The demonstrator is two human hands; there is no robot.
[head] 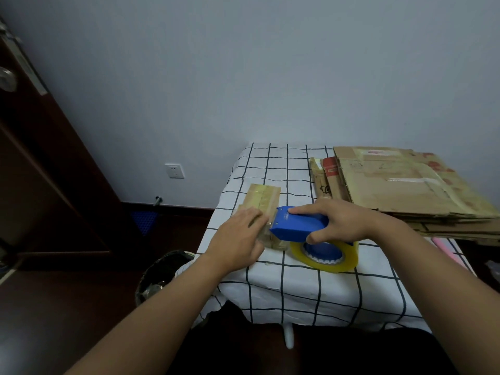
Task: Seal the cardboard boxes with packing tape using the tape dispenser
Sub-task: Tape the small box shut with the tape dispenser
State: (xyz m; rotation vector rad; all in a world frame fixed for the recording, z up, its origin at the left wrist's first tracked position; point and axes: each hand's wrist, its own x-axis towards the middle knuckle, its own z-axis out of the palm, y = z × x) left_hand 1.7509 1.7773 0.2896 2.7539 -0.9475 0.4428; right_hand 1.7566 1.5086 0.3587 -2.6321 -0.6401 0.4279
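We press our left hand [239,234] flat, fingers straight, on a small cardboard box [263,201] at the left side of the table, apparently to pin it so it cannot slide under the pull of the tape. Our right hand [342,223] wraps around the blue tape dispenser [297,226], forefinger stretched along its top and thumb curled beneath, with the nose of the tool set against the box's near end. That placement suggests a strip is being laid or cut there, though the blade and the tape's free end are hidden. The roll of yellowish clear packing tape [324,255] hangs behind the dispenser, low over the cloth. Glossy tape already runs along the top of the box.

The work surface is a small table under a white tablecloth with a black grid [297,288], which drapes over the near edge. A stack of flattened cardboard boxes [405,185] lies on its right side, well apart from the box in hand. Behind stands a plain pale wall with a wall socket [174,171] low down; a dark wooden door [40,158] is at left, and a lined wastebasket [159,274] sits on the dark floor just beside the table.
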